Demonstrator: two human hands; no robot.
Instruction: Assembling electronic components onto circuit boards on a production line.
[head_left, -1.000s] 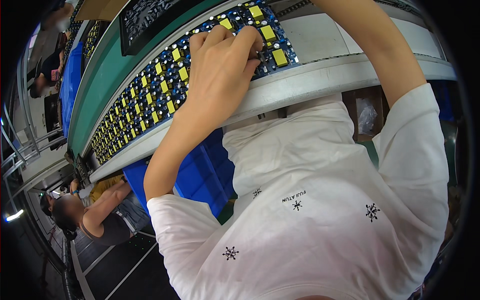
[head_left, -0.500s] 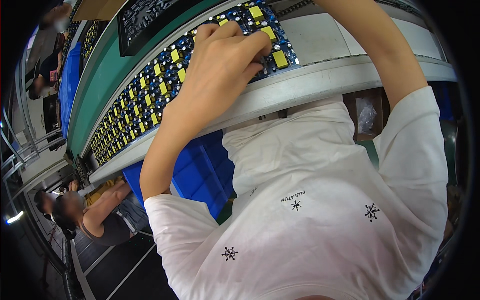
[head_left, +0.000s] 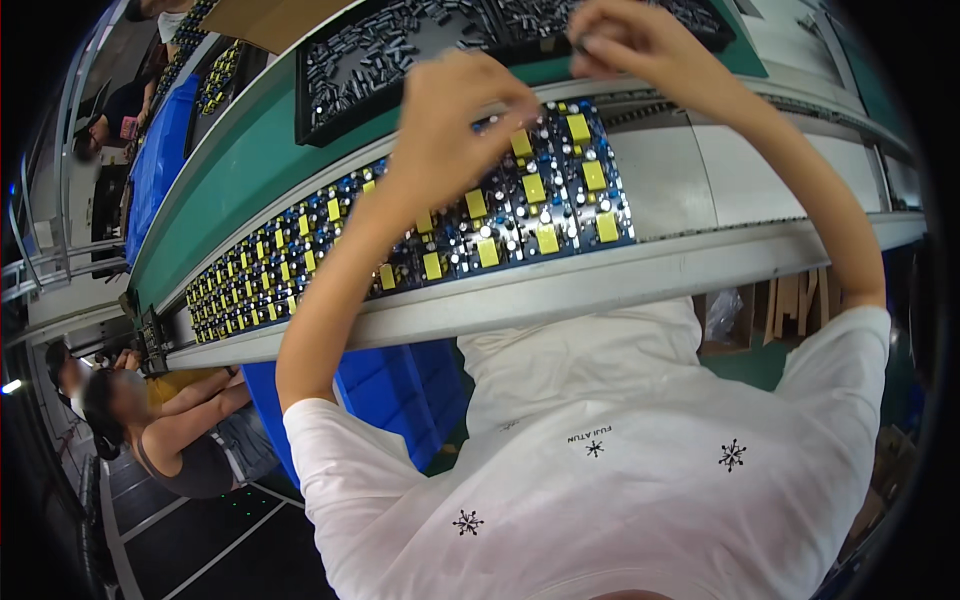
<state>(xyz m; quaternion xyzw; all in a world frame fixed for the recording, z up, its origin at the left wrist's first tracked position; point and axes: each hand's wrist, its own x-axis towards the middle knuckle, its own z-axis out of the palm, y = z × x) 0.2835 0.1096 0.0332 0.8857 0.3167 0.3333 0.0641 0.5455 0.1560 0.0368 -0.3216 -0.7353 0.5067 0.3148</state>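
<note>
A long row of blue circuit boards point(head_left: 547, 214), set with yellow blocks and small silver-topped cylinders, lies along the rail in front of me. Over the boards, close to the tray's near edge, hovers my left hand point(head_left: 455, 125); its fingers curl to the right but are smeared by motion. My right hand point(head_left: 645, 45) is raised farther right, over the black tray point(head_left: 345, 128) of loose dark cylindrical components point(head_left: 365, 60). Thumb and fingers are pinched together there, with a small dark part between the tips, too small to name.
A metal rail point(head_left: 520, 305) runs along the near side of the boards. Blue bins point(head_left: 395, 390) stand beneath it. The tray rests on a green surface point(head_left: 235, 190). At the lower left sits another person point(head_left: 195, 450), and a cardboard box point(head_left: 728, 325) is under the line at right.
My left hand has lifted off the boards' right end. My right hand, out of the picture before, now shows at the top. The view has shifted, bringing more of the component tray into sight.
</note>
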